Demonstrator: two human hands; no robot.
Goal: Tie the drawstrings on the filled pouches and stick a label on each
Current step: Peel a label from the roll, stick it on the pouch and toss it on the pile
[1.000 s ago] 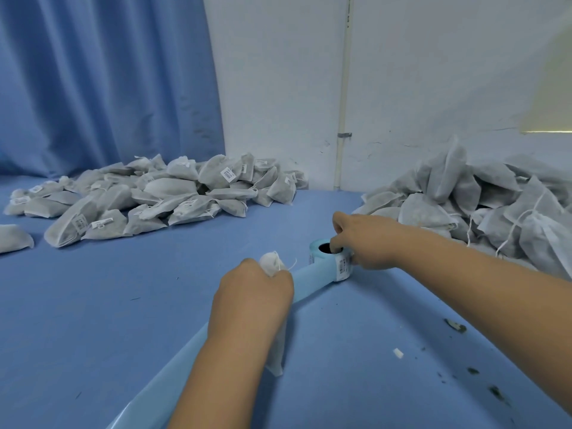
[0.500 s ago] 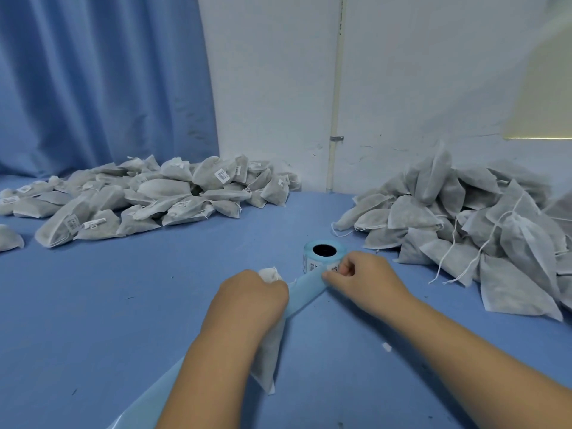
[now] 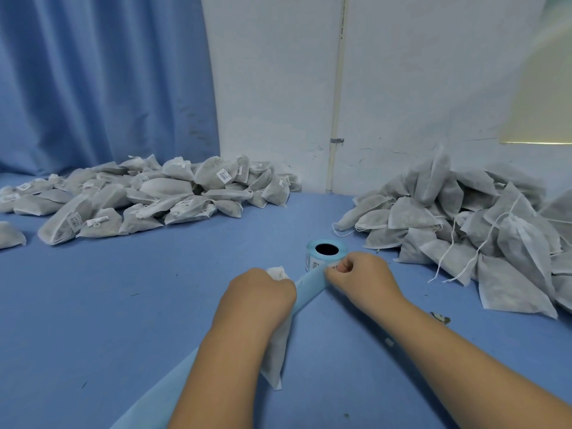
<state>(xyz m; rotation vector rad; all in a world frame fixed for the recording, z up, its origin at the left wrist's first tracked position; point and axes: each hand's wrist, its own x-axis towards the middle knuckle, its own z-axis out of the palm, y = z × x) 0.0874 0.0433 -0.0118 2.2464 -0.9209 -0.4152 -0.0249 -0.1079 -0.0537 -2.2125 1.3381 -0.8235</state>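
White pouch (image 3: 275, 360) gripped in my left hand (image 3: 263, 292), my right hand (image 3: 362, 274) pinches a label (image 3: 335, 266) off the label roll (image 3: 311, 260), likely to press on next.

Blue curtain (image 3: 108, 82) hangs back left; white wall (image 3: 418, 72) bears a vertical pipe (image 3: 335, 119).
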